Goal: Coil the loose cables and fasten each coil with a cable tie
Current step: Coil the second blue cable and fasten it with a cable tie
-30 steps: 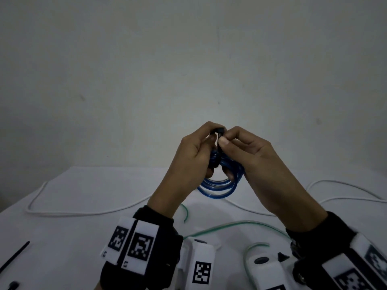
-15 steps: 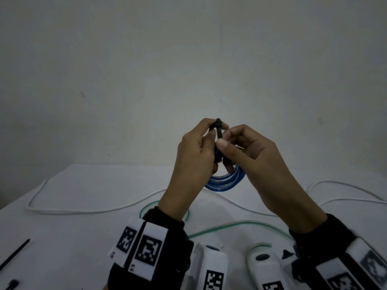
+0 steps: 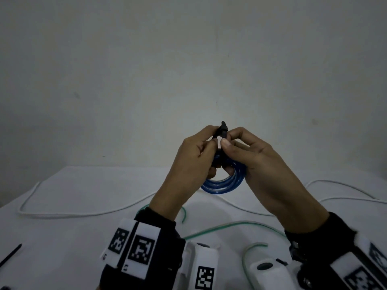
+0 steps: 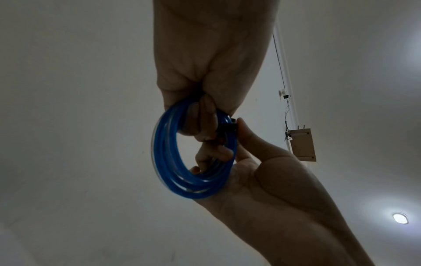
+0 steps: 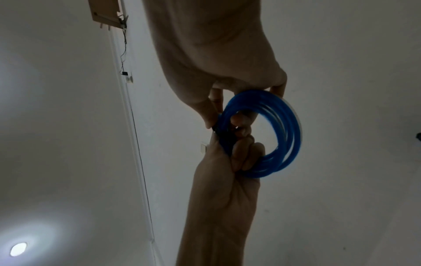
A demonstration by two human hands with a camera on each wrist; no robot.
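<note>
At the worktop's (image 3: 62, 237) near left edge lies a spare black cable tie (image 3: 10, 255), apart from everything else. A white cable (image 3: 83, 214) loops from the left side across the back toward the right edge. Nearer the front edge, a green cable (image 3: 230, 226) curves over the surface below the wrists.

Above the middle of the worktop, the left hand (image 3: 194, 162) has its lower fingers curled through the coiled blue cable (image 3: 226, 184), gripping one side of the coil, while thumb and forefinger pinch the black cable tie (image 3: 222, 131) at the top. The coil hangs in the air between both hands, clear of the surface, its several turns bunched together. The tie's end sticks up just above the fingertips.

The right hand (image 3: 257, 164) pinches the same tie from the other side with thumb and forefinger, its remaining fingers hooked behind the coil. The two hands touch at the fingertips.
</note>
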